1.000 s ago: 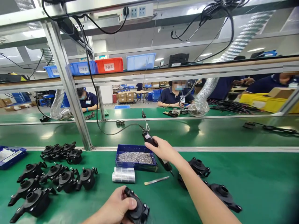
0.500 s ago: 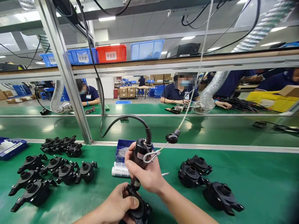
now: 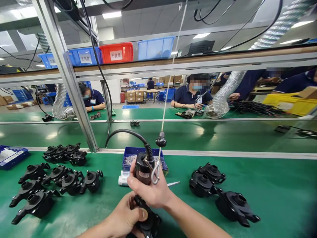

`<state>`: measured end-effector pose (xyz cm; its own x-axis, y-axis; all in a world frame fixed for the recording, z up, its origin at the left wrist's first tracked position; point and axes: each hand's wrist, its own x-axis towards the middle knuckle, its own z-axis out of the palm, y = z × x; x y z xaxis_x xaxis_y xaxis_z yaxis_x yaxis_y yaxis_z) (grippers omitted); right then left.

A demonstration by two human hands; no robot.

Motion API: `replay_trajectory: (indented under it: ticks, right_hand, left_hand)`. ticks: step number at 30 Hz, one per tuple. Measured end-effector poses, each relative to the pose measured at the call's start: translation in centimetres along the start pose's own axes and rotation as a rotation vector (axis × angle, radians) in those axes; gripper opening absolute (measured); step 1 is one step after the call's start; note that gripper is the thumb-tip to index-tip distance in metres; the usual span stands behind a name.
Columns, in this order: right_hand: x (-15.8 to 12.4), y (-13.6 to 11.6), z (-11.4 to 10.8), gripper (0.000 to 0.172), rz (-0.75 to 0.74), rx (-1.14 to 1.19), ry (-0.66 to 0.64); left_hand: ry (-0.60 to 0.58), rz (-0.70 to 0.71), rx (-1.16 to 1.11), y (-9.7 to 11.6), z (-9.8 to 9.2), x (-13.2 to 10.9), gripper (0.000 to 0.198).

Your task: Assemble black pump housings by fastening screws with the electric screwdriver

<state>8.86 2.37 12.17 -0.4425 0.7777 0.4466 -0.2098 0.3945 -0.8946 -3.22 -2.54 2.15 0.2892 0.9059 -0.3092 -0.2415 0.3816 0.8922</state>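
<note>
My right hand (image 3: 153,190) is wrapped round a black electric screwdriver (image 3: 143,170), which hangs by a metal hook from a cord. Its lower end is hidden behind my fingers, over a black plastic housing (image 3: 148,219). My left hand (image 3: 127,215) grips that housing from the left, thumb on top, near the bottom edge of view. Behind the screwdriver lies a blue tray (image 3: 128,152) of small metal screws (image 3: 130,160). A clear plastic container (image 3: 123,180) sits in front of the tray, and a thin pointed tool (image 3: 173,183) lies to the right of my right hand.
Several similar black housings (image 3: 70,183) stand at left, and 3 more (image 3: 236,206) at right. An aluminium post (image 3: 66,76) rises at left; a black cable (image 3: 126,131) loops to the screwdriver. Across the green bench, co-workers (image 3: 193,94) sit. Bins (image 3: 116,53) line a shelf above.
My right hand and the screwdriver have shifted slightly left, and the screwdriver stands lower. Its hanging cord and black ball have swung left, showing more of the screw tray. My left hand stays on the housing.
</note>
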Motion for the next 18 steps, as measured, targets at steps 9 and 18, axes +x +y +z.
replay_trajectory:
  ticks: [9,18]
  right_hand:
    - [-0.1,-0.34,0.12,0.007,-0.007,0.001,0.052]
    - [-0.18,0.25,0.02,0.013,-0.001,0.031,0.082]
  left_hand:
    - [0.012,0.001,0.008,-0.29,-0.07,-0.16,0.057]
    - [-0.013,0.009,0.026,-0.41,-0.1,0.17,0.043]
